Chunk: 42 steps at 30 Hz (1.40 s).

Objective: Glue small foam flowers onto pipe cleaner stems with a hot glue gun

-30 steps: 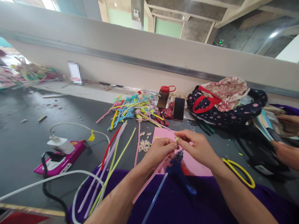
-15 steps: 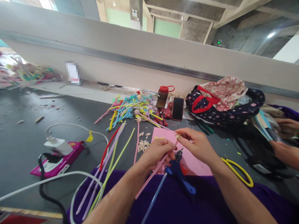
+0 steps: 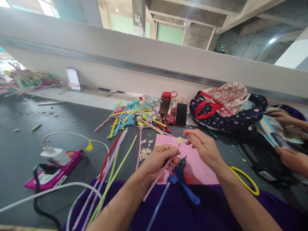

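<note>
Main change: my right hand [image 3: 204, 147] has let go of the pale yellow piece [image 3: 179, 140]. Half a second ago its fingers were pinching it; now they sit just right of it, loosely bent, parted, nothing visible in them. My left hand [image 3: 157, 160] hasn't changed: fingers closed on the pink stem [image 3: 157, 182], gripping it just below its far end. The stem slants from there toward me, near end hanging free.

The yellow piece is at the stem's far end, above the pink sheet [image 3: 202, 166], standing up without right-hand support. I'd read that as the joining step holding for now, with the right fingers free to adjust it. Whether it's firmly fixed, can't tell; too small and partly blurred.

Blue glue gun [image 3: 184, 184] lies just under and right of the stem, nozzle pointing to the far side, clear stick [image 3: 157, 207] out of its back end; neither hand touches it. Small cream pieces [image 3: 145, 154] left of the sheet on the dark surface [image 3: 19, 154]. Heap of coloured stems [image 3: 130, 112] farther back; phone [image 3: 181, 115] and bottle [image 3: 165, 104] right of that heap. Another person's hand [image 3: 292, 157] at far right, well apart from mine.
</note>
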{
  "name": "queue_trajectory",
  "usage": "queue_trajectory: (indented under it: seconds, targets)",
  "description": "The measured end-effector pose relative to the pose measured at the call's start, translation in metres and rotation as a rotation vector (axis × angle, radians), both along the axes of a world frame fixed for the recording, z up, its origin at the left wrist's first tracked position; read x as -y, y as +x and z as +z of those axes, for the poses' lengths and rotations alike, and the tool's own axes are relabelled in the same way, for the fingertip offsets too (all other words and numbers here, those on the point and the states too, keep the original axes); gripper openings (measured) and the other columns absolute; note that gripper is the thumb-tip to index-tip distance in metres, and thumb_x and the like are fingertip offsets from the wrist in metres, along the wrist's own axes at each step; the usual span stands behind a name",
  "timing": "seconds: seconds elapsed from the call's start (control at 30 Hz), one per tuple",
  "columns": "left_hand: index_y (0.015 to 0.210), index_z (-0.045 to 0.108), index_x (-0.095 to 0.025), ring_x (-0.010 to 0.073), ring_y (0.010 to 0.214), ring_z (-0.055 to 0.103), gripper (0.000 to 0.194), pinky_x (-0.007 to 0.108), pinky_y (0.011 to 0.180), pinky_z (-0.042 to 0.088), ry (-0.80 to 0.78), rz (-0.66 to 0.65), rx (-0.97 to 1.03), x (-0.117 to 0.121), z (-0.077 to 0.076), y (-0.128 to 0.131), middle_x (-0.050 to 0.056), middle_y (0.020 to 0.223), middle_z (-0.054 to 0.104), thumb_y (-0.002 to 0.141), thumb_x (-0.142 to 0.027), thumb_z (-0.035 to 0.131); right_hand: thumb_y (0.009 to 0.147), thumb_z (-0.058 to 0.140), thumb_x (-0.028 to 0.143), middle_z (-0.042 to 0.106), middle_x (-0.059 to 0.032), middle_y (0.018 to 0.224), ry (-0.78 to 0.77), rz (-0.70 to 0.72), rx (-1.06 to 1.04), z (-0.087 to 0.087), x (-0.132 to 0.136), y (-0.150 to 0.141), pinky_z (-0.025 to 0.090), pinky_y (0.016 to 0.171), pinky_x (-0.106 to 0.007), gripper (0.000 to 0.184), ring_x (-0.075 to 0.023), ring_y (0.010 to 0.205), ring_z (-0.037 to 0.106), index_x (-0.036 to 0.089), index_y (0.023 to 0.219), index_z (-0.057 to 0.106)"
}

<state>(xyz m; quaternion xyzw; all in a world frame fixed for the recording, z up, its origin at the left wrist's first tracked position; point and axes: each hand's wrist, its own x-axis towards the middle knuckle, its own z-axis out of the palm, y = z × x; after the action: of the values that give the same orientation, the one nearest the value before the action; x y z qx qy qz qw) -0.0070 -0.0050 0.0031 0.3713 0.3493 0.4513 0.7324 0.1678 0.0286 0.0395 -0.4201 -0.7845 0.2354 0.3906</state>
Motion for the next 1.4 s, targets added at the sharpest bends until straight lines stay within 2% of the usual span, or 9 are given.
queue_trajectory:
  seconds: [0.17,0.3,0.37,0.5,0.63,0.97,1.4]
  targets:
    - [0.072,0.061,-0.011,0.005,0.038,0.043,0.022,0.017,0.039,0.028,0.032,-0.038,0.054,-0.001,-0.001,-0.003,0.0,0.047,0.055,0.074,-0.032,0.06,0.087,0.044,0.027,0.062,-0.0032,0.091,0.006,-0.037,-0.091,0.002,0.002,-0.001,0.045,0.06,-0.025,0.021,-0.0128,0.069,0.061,0.02,0.1,0.06]
    - [0.072,0.061,-0.011,0.0048,0.038,0.042,0.022,0.017,0.04,0.026,0.055,-0.02,0.045,0.0,0.0,-0.003,0.0,0.046,0.054,0.077,-0.032,0.057,0.085,0.046,0.025,0.062,-0.0031,0.085,-0.084,-0.018,-0.188,-0.001,-0.002,0.001,0.044,0.057,-0.025,0.021,-0.0121,0.065,0.059,0.019,0.1,0.06]
    - [0.072,0.061,-0.011,0.0045,0.038,0.042,0.022,0.017,0.04,0.026,0.058,-0.024,0.036,0.0,0.0,-0.003,0.0,0.046,0.054,0.077,-0.032,0.056,0.084,0.048,0.027,0.063,-0.0036,0.084,-0.19,0.046,-0.249,-0.002,-0.005,0.002,0.044,0.056,-0.024,0.022,-0.0127,0.067,0.059,0.018,0.101,0.06]
    - [0.071,0.062,-0.011,0.0047,0.038,0.042,0.022,0.017,0.04,0.026,0.071,-0.052,0.022,0.0,0.001,-0.003,-0.001,0.046,0.053,0.075,-0.032,0.059,0.082,0.052,0.034,0.063,-0.0068,0.094,-0.417,0.294,-0.353,-0.001,-0.009,0.004,0.045,0.063,-0.025,0.031,-0.0148,0.078,0.058,0.017,0.107,0.059]
    - [0.07,0.061,-0.011,0.0055,0.038,0.043,0.022,0.018,0.039,0.025,0.075,-0.073,0.005,0.002,0.002,-0.003,0.0,0.045,0.054,0.074,-0.033,0.059,0.08,0.053,0.039,0.064,-0.0082,0.091,-0.526,0.411,-0.381,-0.002,-0.008,0.002,0.045,0.065,-0.027,0.036,-0.0159,0.079,0.058,0.016,0.107,0.06]
    - [0.069,0.061,-0.011,0.0057,0.036,0.041,0.024,0.018,0.039,0.025,0.069,-0.08,-0.03,0.002,0.003,-0.001,-0.001,0.044,0.053,0.073,-0.035,0.06,0.078,0.059,0.032,0.063,-0.0028,0.073,-0.516,0.333,-0.433,-0.009,-0.007,-0.004,0.041,0.054,-0.023,0.023,-0.0127,0.065,0.057,0.017,0.095,0.065]
    - [0.069,0.06,-0.011,0.0053,0.036,0.04,0.024,0.018,0.038,0.025,0.063,-0.066,-0.032,0.003,0.003,0.0,-0.001,0.044,0.053,0.073,-0.035,0.06,0.076,0.06,0.032,0.063,-0.0023,0.071,-0.51,0.305,-0.426,-0.012,-0.009,-0.006,0.039,0.049,-0.023,0.023,-0.0121,0.06,0.057,0.017,0.092,0.065]
